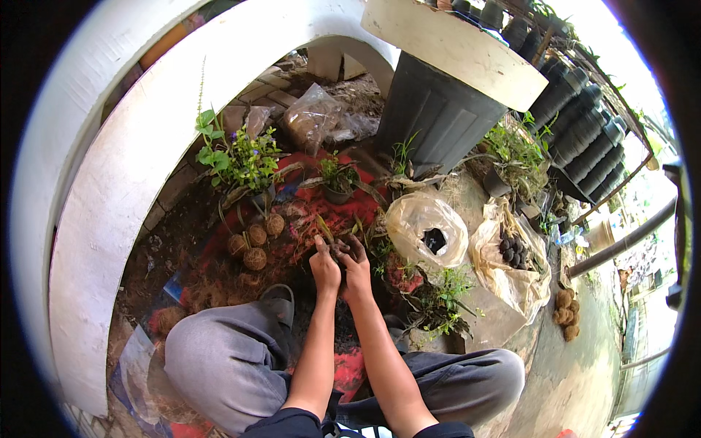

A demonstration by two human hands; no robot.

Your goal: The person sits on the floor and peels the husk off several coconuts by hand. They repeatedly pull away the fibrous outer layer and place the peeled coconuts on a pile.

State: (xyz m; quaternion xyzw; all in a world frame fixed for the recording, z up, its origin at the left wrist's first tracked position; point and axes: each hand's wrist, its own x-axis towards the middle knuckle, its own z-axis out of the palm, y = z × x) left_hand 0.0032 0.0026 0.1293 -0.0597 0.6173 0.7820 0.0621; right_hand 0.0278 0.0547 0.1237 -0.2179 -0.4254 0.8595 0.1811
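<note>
My left hand (325, 267) and my right hand (355, 265) meet in front of me, above a red sheet strewn with soil and fibre. Between their fingers is a dark, soil-covered clump, mostly hidden, with a small green shoot (325, 228) rising just beyond the fingertips. The fingers of my right hand are dark with soil. Left of my hands lie several round fibre balls (255, 258), some with thin leaves standing out of them. A small potted plant (337, 186) stands beyond the hands.
To the right are a rolled-down plastic bag (400, 219) with dark contents and another plastic bag (482, 274) holding dark lumps. A flowering plant (252, 159) stands at the back left, a large dark planter (432, 109) behind. Weedy plants (443, 301) lie near my right knee; fibre balls (566, 315) lie farther right.
</note>
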